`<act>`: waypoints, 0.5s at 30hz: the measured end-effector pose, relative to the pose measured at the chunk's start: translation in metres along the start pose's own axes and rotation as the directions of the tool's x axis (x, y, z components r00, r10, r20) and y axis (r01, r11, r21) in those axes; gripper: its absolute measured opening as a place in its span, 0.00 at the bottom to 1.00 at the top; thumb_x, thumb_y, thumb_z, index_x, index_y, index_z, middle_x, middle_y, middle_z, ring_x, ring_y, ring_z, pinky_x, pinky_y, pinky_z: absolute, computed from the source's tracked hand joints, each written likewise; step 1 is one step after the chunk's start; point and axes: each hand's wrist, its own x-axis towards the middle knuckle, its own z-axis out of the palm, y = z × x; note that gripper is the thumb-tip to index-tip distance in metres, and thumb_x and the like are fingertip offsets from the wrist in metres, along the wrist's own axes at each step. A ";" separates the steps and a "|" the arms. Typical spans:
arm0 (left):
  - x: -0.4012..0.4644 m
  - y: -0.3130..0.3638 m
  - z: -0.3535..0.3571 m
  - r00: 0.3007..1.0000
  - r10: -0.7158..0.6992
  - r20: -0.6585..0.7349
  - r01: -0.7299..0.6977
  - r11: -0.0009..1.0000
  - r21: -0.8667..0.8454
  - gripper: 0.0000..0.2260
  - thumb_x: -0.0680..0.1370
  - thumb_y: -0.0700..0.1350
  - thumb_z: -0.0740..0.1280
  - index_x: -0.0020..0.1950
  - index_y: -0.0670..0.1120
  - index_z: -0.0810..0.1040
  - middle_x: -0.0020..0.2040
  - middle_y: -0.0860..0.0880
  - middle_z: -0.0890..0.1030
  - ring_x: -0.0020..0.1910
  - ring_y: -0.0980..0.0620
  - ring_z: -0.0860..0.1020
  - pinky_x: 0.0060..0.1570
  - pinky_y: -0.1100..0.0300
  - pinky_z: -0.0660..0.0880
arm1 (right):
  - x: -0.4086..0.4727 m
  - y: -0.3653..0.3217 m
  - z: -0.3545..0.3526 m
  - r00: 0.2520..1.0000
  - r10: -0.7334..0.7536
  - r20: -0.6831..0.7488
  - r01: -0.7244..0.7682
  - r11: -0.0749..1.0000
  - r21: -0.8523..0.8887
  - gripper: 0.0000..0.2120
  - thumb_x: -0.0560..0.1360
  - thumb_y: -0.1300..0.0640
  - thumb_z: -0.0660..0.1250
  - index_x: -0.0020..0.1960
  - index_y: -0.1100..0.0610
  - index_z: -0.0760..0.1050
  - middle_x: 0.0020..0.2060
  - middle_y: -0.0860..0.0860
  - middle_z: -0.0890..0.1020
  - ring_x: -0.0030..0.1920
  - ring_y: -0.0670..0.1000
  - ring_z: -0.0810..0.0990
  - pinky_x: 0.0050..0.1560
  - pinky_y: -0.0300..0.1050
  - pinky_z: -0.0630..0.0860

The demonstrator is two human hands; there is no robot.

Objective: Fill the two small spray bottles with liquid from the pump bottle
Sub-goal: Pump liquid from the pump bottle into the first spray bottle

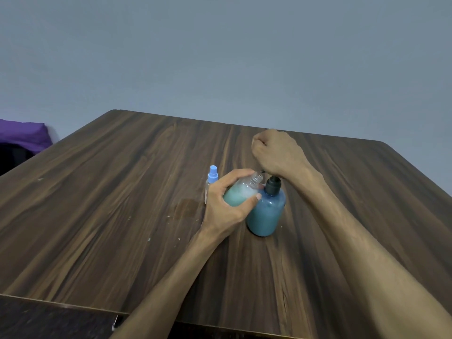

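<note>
My left hand (227,204) grips a small clear spray bottle (241,193) with no cap, tilted to the right and partly filled with teal liquid. Its open neck points at the dark pump head (272,185) of the blue pump bottle (266,214), which stands upright on the wooden table (122,192). My right hand (276,152) is curled into a fist just above and behind the pump head, its wrist right over the pump. Anything inside the fist is hidden. A second small spray bottle with a light blue cap (212,176) stands upright just behind my left hand.
A wet patch (187,207) and small white specks mark the table left of the bottles. A purple cloth (22,135) lies beyond the table's left edge. A plain grey wall stands behind the table.
</note>
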 end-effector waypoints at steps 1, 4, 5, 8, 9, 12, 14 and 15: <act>0.001 -0.001 0.000 1.000 -0.002 0.002 0.002 1.000 -0.002 0.18 0.71 0.34 0.76 0.59 0.46 0.82 0.53 0.46 0.87 0.53 0.47 0.86 0.55 0.53 0.82 | 0.000 0.000 0.001 1.000 -0.003 -0.015 0.003 1.000 0.004 0.12 0.77 0.60 0.57 0.34 0.56 0.68 0.30 0.49 0.74 0.35 0.55 0.71 0.35 0.47 0.64; 0.001 0.001 0.001 1.000 0.000 -0.018 0.000 1.000 0.015 0.18 0.70 0.34 0.77 0.59 0.45 0.81 0.52 0.50 0.86 0.51 0.53 0.86 0.53 0.60 0.80 | -0.002 -0.002 0.006 0.999 0.015 0.031 -0.014 0.999 -0.034 0.13 0.77 0.59 0.57 0.34 0.55 0.70 0.33 0.50 0.76 0.40 0.59 0.74 0.42 0.49 0.68; 0.001 0.002 0.000 1.000 0.000 -0.016 0.000 1.000 0.013 0.18 0.70 0.33 0.77 0.59 0.45 0.81 0.52 0.50 0.86 0.51 0.53 0.86 0.53 0.61 0.80 | -0.001 -0.002 0.006 0.999 0.013 0.031 -0.012 1.000 -0.027 0.13 0.77 0.59 0.57 0.33 0.55 0.69 0.32 0.49 0.76 0.39 0.58 0.74 0.41 0.49 0.67; 0.001 0.001 0.000 1.000 0.014 0.008 -0.014 1.000 0.008 0.18 0.71 0.32 0.76 0.59 0.43 0.82 0.52 0.51 0.86 0.51 0.52 0.86 0.54 0.61 0.79 | 0.000 0.002 0.003 1.000 -0.006 -0.014 0.006 1.000 0.016 0.13 0.77 0.60 0.57 0.33 0.56 0.68 0.30 0.48 0.74 0.35 0.56 0.72 0.37 0.49 0.65; 0.001 0.001 0.001 1.000 0.014 0.014 -0.014 1.000 0.009 0.18 0.71 0.31 0.76 0.58 0.43 0.81 0.52 0.54 0.86 0.51 0.55 0.85 0.54 0.63 0.79 | 0.000 0.002 0.004 1.000 -0.001 0.001 0.001 1.000 0.019 0.13 0.76 0.60 0.57 0.33 0.56 0.69 0.30 0.49 0.75 0.36 0.57 0.73 0.38 0.49 0.66; 0.001 0.003 0.001 1.000 0.001 0.006 -0.001 1.000 0.008 0.19 0.71 0.32 0.77 0.59 0.45 0.81 0.52 0.53 0.86 0.51 0.55 0.85 0.53 0.63 0.79 | 0.000 0.001 0.007 0.998 0.016 0.067 -0.016 1.000 0.007 0.14 0.76 0.60 0.57 0.32 0.55 0.69 0.31 0.49 0.76 0.40 0.60 0.75 0.42 0.49 0.68; 0.000 0.001 0.000 1.000 0.007 0.004 -0.007 1.000 0.006 0.19 0.71 0.32 0.77 0.59 0.46 0.81 0.52 0.49 0.87 0.51 0.51 0.86 0.54 0.60 0.80 | 0.001 0.001 0.003 0.999 0.004 0.042 -0.004 1.000 0.018 0.14 0.76 0.60 0.57 0.32 0.55 0.69 0.30 0.49 0.75 0.39 0.59 0.75 0.40 0.48 0.67; 0.000 0.001 -0.001 1.000 0.012 0.009 -0.012 1.000 0.005 0.19 0.71 0.32 0.77 0.59 0.46 0.81 0.52 0.46 0.87 0.51 0.49 0.86 0.54 0.58 0.81 | 0.002 0.002 0.002 1.000 -0.002 0.023 0.001 1.000 0.030 0.14 0.76 0.60 0.57 0.32 0.55 0.68 0.29 0.49 0.75 0.38 0.59 0.76 0.39 0.48 0.67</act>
